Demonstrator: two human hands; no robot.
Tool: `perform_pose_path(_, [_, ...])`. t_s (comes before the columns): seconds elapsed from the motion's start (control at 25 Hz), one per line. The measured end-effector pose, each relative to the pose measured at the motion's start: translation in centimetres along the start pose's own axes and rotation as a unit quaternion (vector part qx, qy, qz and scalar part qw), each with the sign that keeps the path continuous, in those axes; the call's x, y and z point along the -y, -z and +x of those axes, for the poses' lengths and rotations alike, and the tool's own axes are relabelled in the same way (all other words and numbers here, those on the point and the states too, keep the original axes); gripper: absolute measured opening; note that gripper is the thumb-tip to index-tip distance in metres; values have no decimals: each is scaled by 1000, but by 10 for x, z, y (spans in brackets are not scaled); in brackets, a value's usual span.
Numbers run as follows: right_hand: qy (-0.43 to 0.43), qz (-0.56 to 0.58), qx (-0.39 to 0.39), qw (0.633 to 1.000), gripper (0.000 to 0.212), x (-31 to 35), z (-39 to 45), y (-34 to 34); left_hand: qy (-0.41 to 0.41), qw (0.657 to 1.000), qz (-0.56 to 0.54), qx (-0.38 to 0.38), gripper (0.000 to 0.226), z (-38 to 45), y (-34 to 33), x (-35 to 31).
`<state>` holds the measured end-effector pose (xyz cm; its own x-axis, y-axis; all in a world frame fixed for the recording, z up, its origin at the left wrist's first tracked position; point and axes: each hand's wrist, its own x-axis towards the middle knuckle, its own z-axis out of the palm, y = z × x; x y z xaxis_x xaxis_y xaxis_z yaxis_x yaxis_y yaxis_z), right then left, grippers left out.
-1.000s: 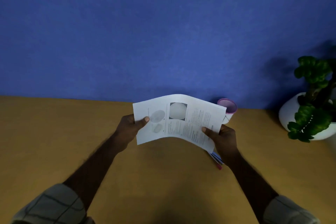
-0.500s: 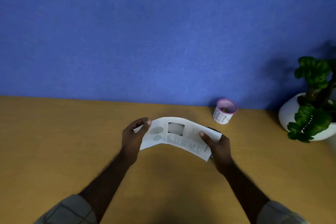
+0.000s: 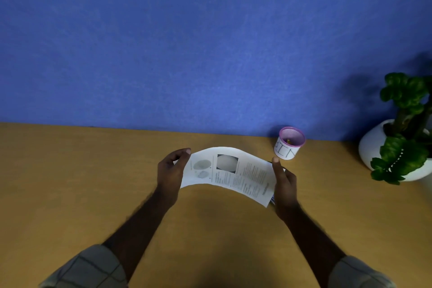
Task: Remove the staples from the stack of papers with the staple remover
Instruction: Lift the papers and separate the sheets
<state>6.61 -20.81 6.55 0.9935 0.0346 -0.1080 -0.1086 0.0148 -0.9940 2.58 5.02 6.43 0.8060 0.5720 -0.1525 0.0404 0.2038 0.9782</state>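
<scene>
The stack of papers (image 3: 230, 173) is held bowed above the counter (image 3: 70, 182), near the bin cup (image 3: 289, 143); its ends are pinched by the left hand (image 3: 171, 170) and right hand (image 3: 285, 182).

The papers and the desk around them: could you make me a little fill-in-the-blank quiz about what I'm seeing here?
1. The papers are held between both hands and bow ____ in the middle.
2. The small pink-rimmed cup carries the handwritten word ____.
3. The potted plant stands at the desk's ____ edge.
4. The wall behind the desk is coloured ____.

Missing words: upward; BIN; right; blue
</scene>
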Motion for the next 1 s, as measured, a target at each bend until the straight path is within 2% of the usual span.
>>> perform_pose_path(0.2, [-6, 21, -16, 1000, 30, -5, 5, 3, -21, 999, 34, 7, 11, 5, 1, -2])
perform_pose_path(0.32, [2, 7, -7, 1000, 28, -5, 7, 3, -47, 997, 54, 7, 16, 9, 2, -1])
perform_pose_path(0.4, [19, 8, 3, 1000, 27, -6, 6, 4, -56, 997, 43, 25, 10, 10, 5, -1])
perform_pose_path(0.52, [68, 23, 56, 996, 29, -10, 6, 13, -56, 993, 62, 88, 41, 13, 12, 0])
perform_pose_path(0.6, [44, 32, 88, 995, 38, -16, 6, 20, -47, 989, 90, 110, 51, 18, 19, 3])
perform_pose_path(0.64, [24, 25, 92, 995, 41, -20, 6, 23, -38, 988, 92, 116, 50, 20, 23, 7])
perform_pose_path(0.8, [3, -51, 60, 997, 26, -29, 5, 22, 16, 992, 83, 96, 21, 19, 16, 16])
perform_pose_path(1.0, [37, -36, 17, 999, 23, -19, 6, 12, -34, 995, 28, 86, 20, 14, 7, 6])
